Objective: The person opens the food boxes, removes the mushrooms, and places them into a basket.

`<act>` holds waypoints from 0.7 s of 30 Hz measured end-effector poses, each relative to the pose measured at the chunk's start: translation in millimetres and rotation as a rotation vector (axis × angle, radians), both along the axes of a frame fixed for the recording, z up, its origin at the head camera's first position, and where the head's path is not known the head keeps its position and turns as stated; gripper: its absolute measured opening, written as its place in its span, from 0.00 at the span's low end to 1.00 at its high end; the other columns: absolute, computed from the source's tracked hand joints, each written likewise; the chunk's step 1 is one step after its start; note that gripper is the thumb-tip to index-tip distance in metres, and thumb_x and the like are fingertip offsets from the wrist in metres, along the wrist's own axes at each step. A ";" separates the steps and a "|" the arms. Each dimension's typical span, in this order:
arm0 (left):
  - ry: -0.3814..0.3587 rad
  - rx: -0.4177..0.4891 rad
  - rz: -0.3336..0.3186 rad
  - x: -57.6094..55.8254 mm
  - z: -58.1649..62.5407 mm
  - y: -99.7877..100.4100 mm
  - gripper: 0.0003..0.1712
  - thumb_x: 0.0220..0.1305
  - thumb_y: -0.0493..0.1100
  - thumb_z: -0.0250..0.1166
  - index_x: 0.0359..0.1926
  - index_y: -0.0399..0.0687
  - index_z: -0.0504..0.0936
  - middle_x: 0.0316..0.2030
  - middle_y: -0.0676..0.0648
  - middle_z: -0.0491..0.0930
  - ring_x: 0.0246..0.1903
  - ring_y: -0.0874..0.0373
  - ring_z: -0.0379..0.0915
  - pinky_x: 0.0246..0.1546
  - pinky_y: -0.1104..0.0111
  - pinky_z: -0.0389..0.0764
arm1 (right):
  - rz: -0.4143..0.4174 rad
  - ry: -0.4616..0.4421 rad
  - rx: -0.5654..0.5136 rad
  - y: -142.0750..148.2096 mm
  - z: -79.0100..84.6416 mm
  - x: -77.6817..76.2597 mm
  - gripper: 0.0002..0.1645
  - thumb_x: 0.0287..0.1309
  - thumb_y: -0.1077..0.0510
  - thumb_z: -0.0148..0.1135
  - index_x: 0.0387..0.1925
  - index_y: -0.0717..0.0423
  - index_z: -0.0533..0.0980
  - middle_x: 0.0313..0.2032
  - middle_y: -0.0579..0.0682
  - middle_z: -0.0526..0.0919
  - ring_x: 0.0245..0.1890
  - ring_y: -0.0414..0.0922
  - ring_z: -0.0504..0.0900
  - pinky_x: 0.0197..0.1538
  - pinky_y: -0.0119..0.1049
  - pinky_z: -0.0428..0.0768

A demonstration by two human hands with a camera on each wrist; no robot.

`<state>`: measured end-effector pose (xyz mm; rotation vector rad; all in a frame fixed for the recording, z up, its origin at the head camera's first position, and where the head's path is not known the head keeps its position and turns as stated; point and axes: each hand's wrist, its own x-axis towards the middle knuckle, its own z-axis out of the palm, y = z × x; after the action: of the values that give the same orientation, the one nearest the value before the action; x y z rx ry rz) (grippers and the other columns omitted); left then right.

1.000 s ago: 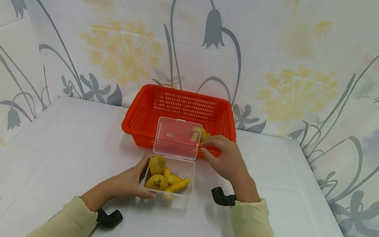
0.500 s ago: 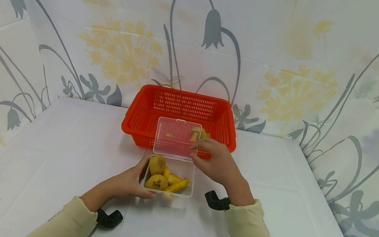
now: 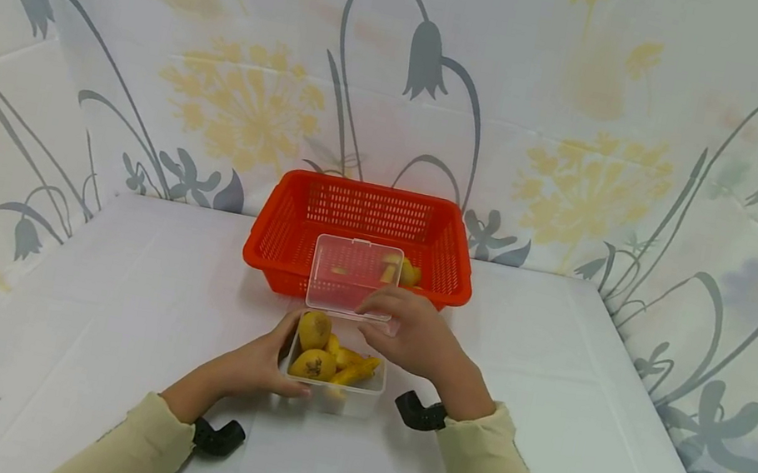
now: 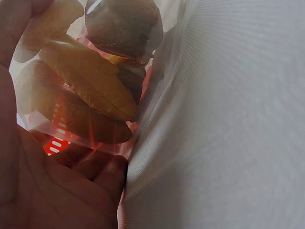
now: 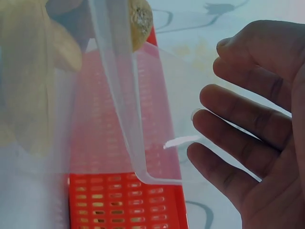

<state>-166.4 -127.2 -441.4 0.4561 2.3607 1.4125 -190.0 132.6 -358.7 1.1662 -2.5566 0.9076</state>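
Note:
A clear plastic box [image 3: 349, 407] stands on the white table with its hinged lid [image 3: 349, 274] raised at the back. Inside lie round yellow fruits [image 3: 314, 363] and small bananas [image 3: 355, 369]. My left hand [image 3: 258, 359] grips the box's left side, thumb at the front and fingers behind; in the left wrist view the bananas [image 4: 90, 78] show through the wall. Over the box's right rear part, near the hinge, hovers my right hand [image 3: 411, 333]. In the right wrist view its fingers [image 5: 238, 133] are parted, with nothing between them, beside the box's rim.
Behind the box is a red perforated basket [image 3: 369, 205], partly covered by the raised lid. It has several yellow fruits [image 3: 409, 273] at its right front. A floral cloth [image 3: 244, 94] hangs behind the white tabletop [image 3: 133, 295].
My right hand has moved left and toward me, from beside the lid's right edge to over the box's right rear. The left hand and the box have stayed in place.

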 end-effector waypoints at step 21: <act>0.009 0.019 -0.034 0.4 0.4 -1.2 0.62 0.42 0.52 0.79 0.70 0.72 0.45 0.65 0.53 0.61 0.68 0.52 0.54 0.71 0.42 0.54 | 0.090 -0.109 0.179 -23.3 -1.0 16.1 0.14 0.58 0.52 0.66 0.46 0.46 0.82 0.47 0.43 0.83 0.50 0.39 0.80 0.54 0.33 0.82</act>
<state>-166.0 -128.4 -440.9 0.5064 2.3371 1.4213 -174.0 109.4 -359.7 1.3247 -2.7402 0.7953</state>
